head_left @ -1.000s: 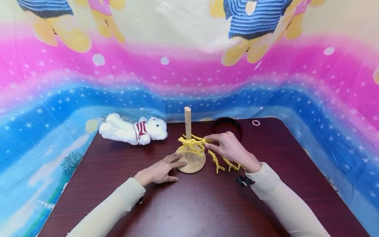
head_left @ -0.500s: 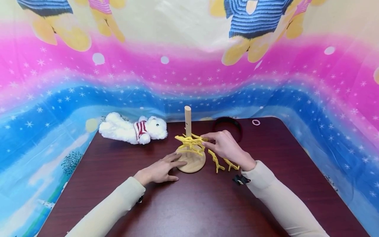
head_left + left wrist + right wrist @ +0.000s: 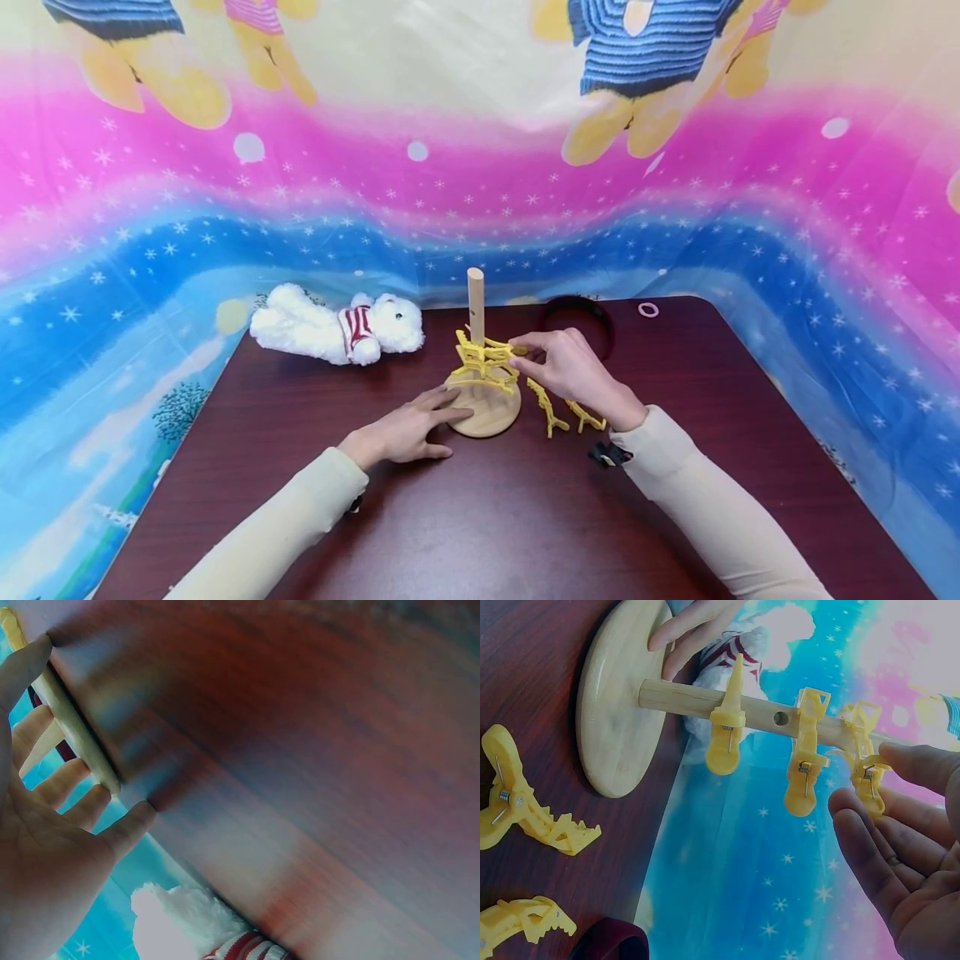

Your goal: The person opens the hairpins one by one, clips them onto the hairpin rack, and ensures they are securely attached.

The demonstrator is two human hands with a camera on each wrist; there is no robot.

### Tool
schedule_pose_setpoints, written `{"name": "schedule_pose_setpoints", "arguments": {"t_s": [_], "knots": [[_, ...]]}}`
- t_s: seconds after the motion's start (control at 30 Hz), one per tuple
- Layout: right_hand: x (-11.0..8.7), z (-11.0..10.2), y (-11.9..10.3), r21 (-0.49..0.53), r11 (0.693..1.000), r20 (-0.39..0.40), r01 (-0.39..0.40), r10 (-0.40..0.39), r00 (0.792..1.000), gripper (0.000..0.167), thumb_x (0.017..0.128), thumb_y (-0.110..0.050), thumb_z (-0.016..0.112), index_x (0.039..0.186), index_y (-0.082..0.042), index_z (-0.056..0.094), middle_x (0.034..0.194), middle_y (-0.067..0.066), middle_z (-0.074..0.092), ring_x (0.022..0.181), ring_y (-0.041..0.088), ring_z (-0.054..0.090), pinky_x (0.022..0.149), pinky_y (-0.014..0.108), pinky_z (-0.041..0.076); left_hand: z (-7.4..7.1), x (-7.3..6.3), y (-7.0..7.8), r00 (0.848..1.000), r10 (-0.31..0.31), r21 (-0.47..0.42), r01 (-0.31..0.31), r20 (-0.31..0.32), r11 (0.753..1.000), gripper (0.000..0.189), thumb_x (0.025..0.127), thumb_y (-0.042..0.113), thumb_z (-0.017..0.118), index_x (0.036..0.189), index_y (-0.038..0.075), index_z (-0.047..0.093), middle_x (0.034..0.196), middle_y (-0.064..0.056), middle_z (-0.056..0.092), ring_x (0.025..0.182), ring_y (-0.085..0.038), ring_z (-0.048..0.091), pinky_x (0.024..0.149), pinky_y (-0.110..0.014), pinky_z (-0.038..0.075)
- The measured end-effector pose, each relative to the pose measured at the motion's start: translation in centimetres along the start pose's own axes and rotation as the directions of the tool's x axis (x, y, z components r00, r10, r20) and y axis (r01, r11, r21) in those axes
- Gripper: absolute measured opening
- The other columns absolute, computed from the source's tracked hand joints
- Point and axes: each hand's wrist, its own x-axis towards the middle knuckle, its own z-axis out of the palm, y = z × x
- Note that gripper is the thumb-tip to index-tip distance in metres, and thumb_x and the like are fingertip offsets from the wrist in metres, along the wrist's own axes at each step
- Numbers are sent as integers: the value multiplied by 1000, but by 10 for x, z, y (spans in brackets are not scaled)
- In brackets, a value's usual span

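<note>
A wooden stand has a round base (image 3: 487, 423) and an upright post (image 3: 476, 300). My left hand (image 3: 405, 429) rests its spread, straight fingers on the base's left side. Near the post's upper part, my right hand (image 3: 566, 371) pinches the handle end of a yellow alligator hair clip (image 3: 868, 780) between thumb and fingers; its toothed end overlaps the post in the right wrist view. Lower on the post sit a middle yellow clip (image 3: 802, 776) and a bottom yellow clip (image 3: 724, 742). To the right of the base, two more yellow clips (image 3: 551, 412) lie on the table.
A white plush bear (image 3: 315, 329) in a red-striped top lies on its back at the table's (image 3: 480, 517) left rear. Behind my right hand is a dark round band (image 3: 607, 333). A small pale ring (image 3: 648, 310) lies at the back right. A printed curtain (image 3: 480, 183) surrounds the table.
My right hand has shifted a little left with its clip to the post, and the clip's front end has swung from pointing left to pointing further back. My left hand stays put.
</note>
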Motion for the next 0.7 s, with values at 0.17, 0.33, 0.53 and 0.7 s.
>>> {"name": "schedule_pose_setpoints", "arguments": {"t_s": [0.17, 0.33, 0.53, 0.7], "knots": [[1, 1, 3, 23, 999, 10, -24, 24, 1000, 27, 90, -29, 75, 113, -16, 76, 88, -3, 77, 74, 5, 69, 66, 26, 57, 1, 0, 0, 1000, 3, -3, -3, -5, 1000, 67, 92, 39, 71, 151, 25, 44, 163, -15, 29, 151, -40, 25, 119, -52, 32], [1, 2, 6, 12, 1000, 9, -25, 25, 1000, 28, 89, -31, 75, 113, -17, 75, 84, -5, 75, 71, 3, 66, 68, 28, 56, 2, 0, 0, 1000, -4, -4, 4, 7, 1000, 67, 92, 40, 71, 152, 27, 43, 164, -14, 28, 152, -38, 24, 120, -51, 30], [1, 3, 6, -7, 999, 13, -40, 40, 999, 30, 88, -32, 76, 115, -19, 74, 84, -7, 74, 72, 3, 65, 69, 29, 54, 2, 0, 0, 1000, 6, 1, -6, -9, 1000, 67, 91, 39, 72, 151, 25, 44, 163, -15, 30, 151, -40, 25, 120, -52, 31], [0, 1, 8, -23, 998, 24, -50, 51, 998, 35, 88, -36, 76, 119, -19, 72, 85, -8, 73, 71, 2, 64, 69, 29, 52, 2, -1, 0, 1000, 7, 0, -7, -15, 1000, 67, 91, 39, 71, 151, 25, 45, 163, -16, 30, 152, -40, 24, 120, -52, 31]]}}
